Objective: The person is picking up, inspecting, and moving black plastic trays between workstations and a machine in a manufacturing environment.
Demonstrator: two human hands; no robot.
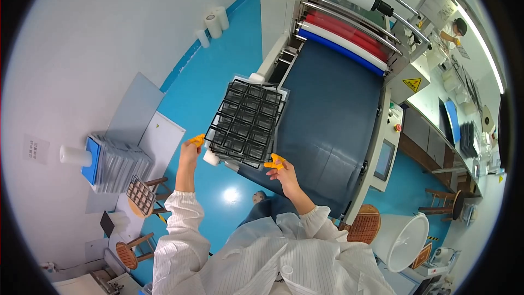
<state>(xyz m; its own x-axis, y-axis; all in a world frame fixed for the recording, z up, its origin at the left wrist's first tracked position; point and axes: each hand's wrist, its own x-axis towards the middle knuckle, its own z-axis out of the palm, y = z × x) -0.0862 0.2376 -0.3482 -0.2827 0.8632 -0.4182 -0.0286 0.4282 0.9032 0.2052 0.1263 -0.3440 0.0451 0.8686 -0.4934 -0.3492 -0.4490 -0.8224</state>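
A black grid frame (248,120) with rows of square openings is held between my two hands at the left edge of the machine's belt. My left hand (191,148), in orange finger covers, pinches its near left corner. At the near right corner, the orange-covered fingers of my right hand (282,170) are closed on the rim. Under the frame lie pale, clear sheets (285,94), their edges showing past its far and right sides. Whether more frames lie beneath it I cannot tell.
A roller machine with a dark belt (327,114) stands to the right, its control screen (384,159) on the side. Left are stacked panels (123,164) and a stool holding another grid (141,195). A white bin (401,240) stands near right; a co-worker (454,33) is far right.
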